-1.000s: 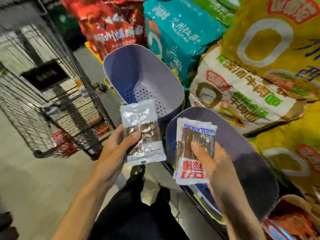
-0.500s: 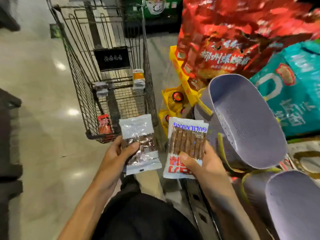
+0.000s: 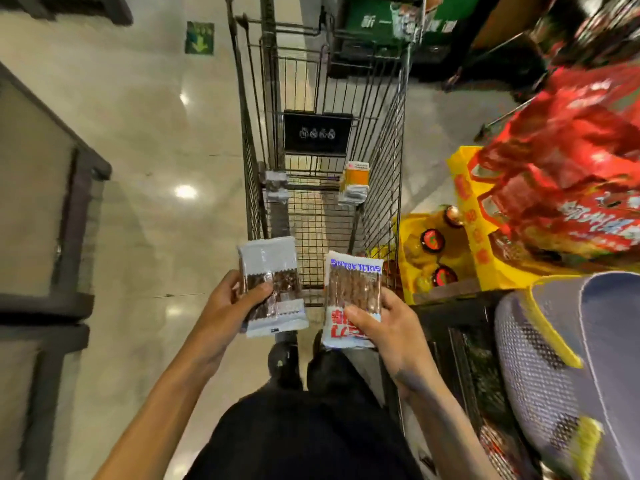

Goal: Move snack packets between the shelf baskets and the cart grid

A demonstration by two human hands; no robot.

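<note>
Left hand (image 3: 227,303): fingers curled behind a silver-grey packet (image 3: 272,289) of dark brown snack, thumb pressed across its front. Packet was held upright, slightly tilted, over the near end of the wire cart (image 3: 386,168).

Right hand (image 3: 388,323): gripped a white packet (image 3: 353,299) with blue lettering at its top and red characters at its bottom, with brown sticks showing through a clear window. Thumb lay on the lower front, fingers hidden behind. This packet stood just beside the silver-grey one, not touching it, also at the cart's near end.

Cart stood straight ahead of the person on a pale glossy floor (image 3: 149,133). On its grid bottom were a small grey packet (image 3: 276,185) at the left wall and an orange-and-white packet (image 3: 356,183) at the right wall, well apart. A black placard (image 3: 318,133) hung on the wire beyond them.

To the right of the cart: a yellow display box (image 3: 471,237) with round-capped bottles (image 3: 433,240), large red bags (image 3: 571,174) above it, and a lilac perforated basket (image 3: 540,368) with yellow trim, tipped on its side, nearest the right forearm. Whether the basket held anything could not be told.
</note>
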